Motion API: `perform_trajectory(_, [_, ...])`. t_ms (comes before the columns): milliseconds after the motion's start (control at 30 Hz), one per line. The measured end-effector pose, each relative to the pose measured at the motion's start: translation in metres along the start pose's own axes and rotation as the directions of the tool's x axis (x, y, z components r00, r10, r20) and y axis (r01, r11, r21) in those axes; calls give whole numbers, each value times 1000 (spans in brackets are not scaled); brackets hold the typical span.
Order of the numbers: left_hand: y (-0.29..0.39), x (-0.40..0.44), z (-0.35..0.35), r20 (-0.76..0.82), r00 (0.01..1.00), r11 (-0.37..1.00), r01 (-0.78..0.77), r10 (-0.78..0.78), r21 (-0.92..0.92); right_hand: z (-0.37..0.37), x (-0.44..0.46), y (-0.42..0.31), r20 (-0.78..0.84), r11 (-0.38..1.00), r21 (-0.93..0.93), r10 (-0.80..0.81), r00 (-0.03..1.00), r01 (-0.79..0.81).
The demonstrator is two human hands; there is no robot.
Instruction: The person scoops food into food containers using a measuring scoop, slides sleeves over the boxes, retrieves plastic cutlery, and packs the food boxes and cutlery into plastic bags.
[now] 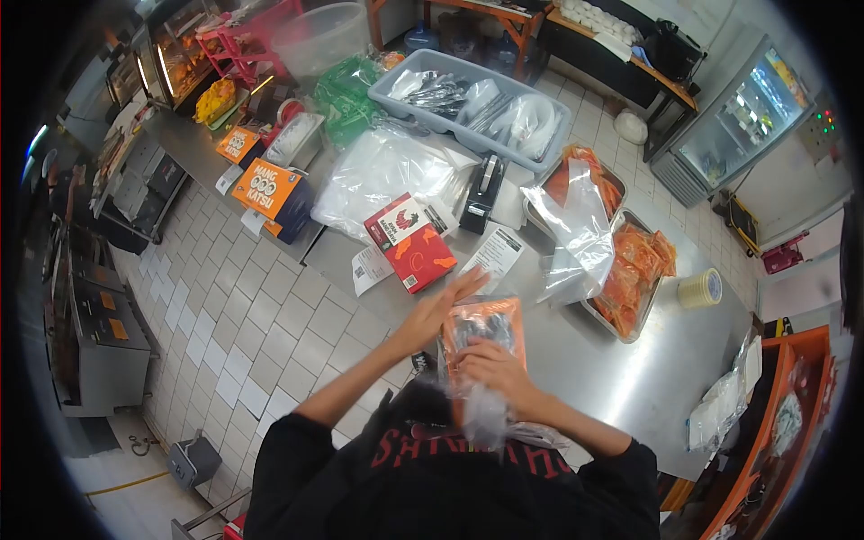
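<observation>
An orange-edged package (509, 315) with a dark middle is held close to my body at the table's edge, partly wrapped in a clear plastic bag (486, 409). Against its upper left side lies my left hand (441, 308), fingers stretched out flat. My right hand (493, 367) rests across the front of the package, its fingers curled on the plastic bag; part of the bag is hidden beneath it. Just beyond my left hand are a red and white box (418, 256) and a printed slip (495, 256).
A black stapler-like device (481, 193) stands near a stack of clear bags (378, 184). Behind is a blue-grey bin (432, 63) of packed cutlery. At right, metal trays (621, 328) hold bagged orange food beside a pale tub (699, 290). Orange boxes (274, 193) sit at left.
</observation>
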State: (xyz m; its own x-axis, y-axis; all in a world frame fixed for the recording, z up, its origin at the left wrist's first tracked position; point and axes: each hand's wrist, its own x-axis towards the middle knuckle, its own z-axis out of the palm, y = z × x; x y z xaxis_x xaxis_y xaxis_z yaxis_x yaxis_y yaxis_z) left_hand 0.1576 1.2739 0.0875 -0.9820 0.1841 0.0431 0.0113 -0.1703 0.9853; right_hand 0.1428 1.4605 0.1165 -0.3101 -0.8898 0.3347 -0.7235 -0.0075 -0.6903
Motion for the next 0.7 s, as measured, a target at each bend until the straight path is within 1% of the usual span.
perform_trajectory(33, [1, 16, 0, -2, 1000, 989, -4, 4, -145, -6, 9, -2, 4, 1000, -7, -5, 1000, 5])
perform_trajectory(67, [-3, 30, 6, -5, 1000, 958, -10, 9, -287, -12, 19, -3, 156, 999, -19, -35, 987, 38])
perform_trajectory(100, [-13, 42, 12, -9, 1000, 958, -23, 21, -284, -18, 28, -2, 303, 997, -27, -62, 951, 74])
perform_trajectory(133, [-29, 57, 16, 61, 995, 899, -49, 83, -435, -26, 31, 1, 199, 998, 12, -57, 978, 56])
perform_trajectory(167, [-46, 69, 15, 119, 981, 818, -61, 156, -572, -33, 25, 8, 206, 997, 5, -72, 976, 72])
perform_trajectory(200, [-66, 73, 13, 72, 991, 713, -31, 114, -701, -38, 12, 17, -37, 973, 179, 157, 987, -148])
perform_trajectory(233, [-90, 72, 13, 34, 997, 583, -11, 65, -812, -43, 0, 27, -223, 868, 392, 411, 884, -305])
perform_trajectory(267, [-115, 70, 14, 151, 979, 544, 55, 134, -837, -46, -3, 32, -328, 699, 610, 652, 684, -374])
perform_trajectory(300, [-129, 60, 10, 332, 934, 359, 356, -129, -863, -50, 8, 20, -113, 85, 993, 887, 449, 82])
perform_trajectory(333, [-141, 52, 11, 411, 877, 274, 470, -247, -839, -57, 5, 26, -232, 239, 971, 943, 241, -4])
perform_trajectory(367, [-148, 45, 14, 436, 844, 264, 518, -312, -814, -57, -8, 43, -232, 242, 970, 940, 252, -7])
perform_trajectory(400, [-151, 38, 19, 439, 830, 285, 537, -344, -794, -50, -26, 67, -270, 254, 962, 936, 226, 97])
perform_trajectory(433, [-154, 29, 25, 438, 819, 309, 553, -370, -774, -50, -12, 53, -301, 262, 944, 934, 192, 202])
perform_trajectory(467, [-156, 20, 30, 437, 808, 337, 570, -394, -749, -54, -9, 27, -279, 253, 956, 938, 203, 146])
perform_trajectory(500, [-157, 10, 36, 439, 800, 363, 584, -409, -726, -42, -21, 36, -358, 350, 933, 926, 120, 78])
perform_trajectory(567, [-155, -19, 47, 430, 802, 461, 592, -414, -661, -27, -25, 29, -512, 521, 853, 847, 142, -28])
perform_trajectory(600, [-150, -35, 50, 413, 822, 561, 569, -392, -601, -16, -46, 36, -784, 722, 188, 518, 341, -665])
perform_trajectory(633, [-145, -50, 49, 369, 866, 703, 493, -338, -512, -15, -47, 31, -790, 712, 196, 522, 323, -674])
perform_trajectory(667, [-143, -61, 47, 313, 903, 757, 421, -296, -499, -14, -43, 23, -772, 770, -51, 374, 514, -636])
perform_trajectory(700, [-140, -68, 43, 259, 924, 697, 382, -280, -607, -16, -40, 15, -692, 786, -288, 224, 686, -548])
